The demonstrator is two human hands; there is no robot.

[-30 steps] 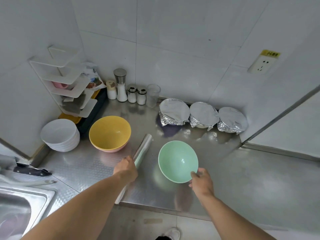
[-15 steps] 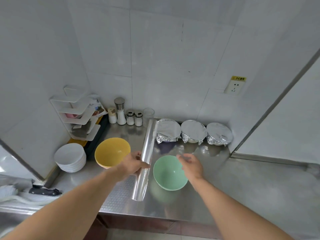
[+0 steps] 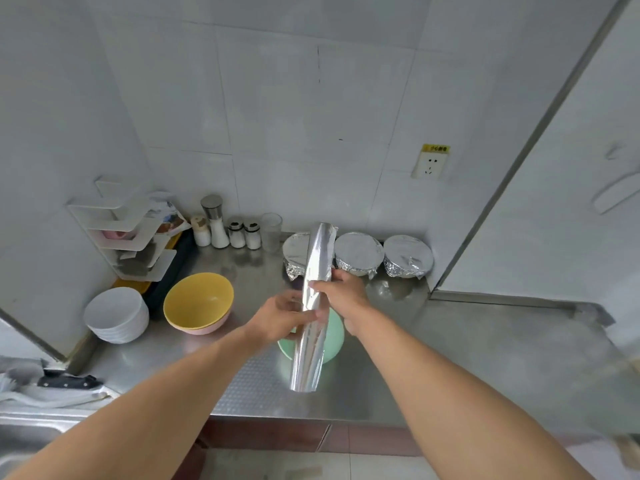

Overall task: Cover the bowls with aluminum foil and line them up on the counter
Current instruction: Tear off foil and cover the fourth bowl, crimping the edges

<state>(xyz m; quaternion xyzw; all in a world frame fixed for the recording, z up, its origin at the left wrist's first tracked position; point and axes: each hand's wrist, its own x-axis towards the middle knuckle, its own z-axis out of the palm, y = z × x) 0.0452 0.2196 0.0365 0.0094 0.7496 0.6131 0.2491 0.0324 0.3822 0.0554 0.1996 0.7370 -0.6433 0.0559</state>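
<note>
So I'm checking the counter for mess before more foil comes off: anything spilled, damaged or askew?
Nothing spilled or broken. The three foil-covered bowls stand in a row by the wall, foil edges crumpled. Both hands hold the foil roll above the green bowl.

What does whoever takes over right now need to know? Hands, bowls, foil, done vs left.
Left hand: grips the silver aluminum foil roll mid-length, lifted above the counter.
Right hand: also on the roll, fingers at its upper part.
Pale green bowl: uncovered, on the steel counter under the roll.
Yellow bowl: uncovered, to its left.
Done: three foil-covered bowls lined up by the back wall.
Left: pull out foil, cover the green bowl, then the yellow one, and add both to the row.
</note>
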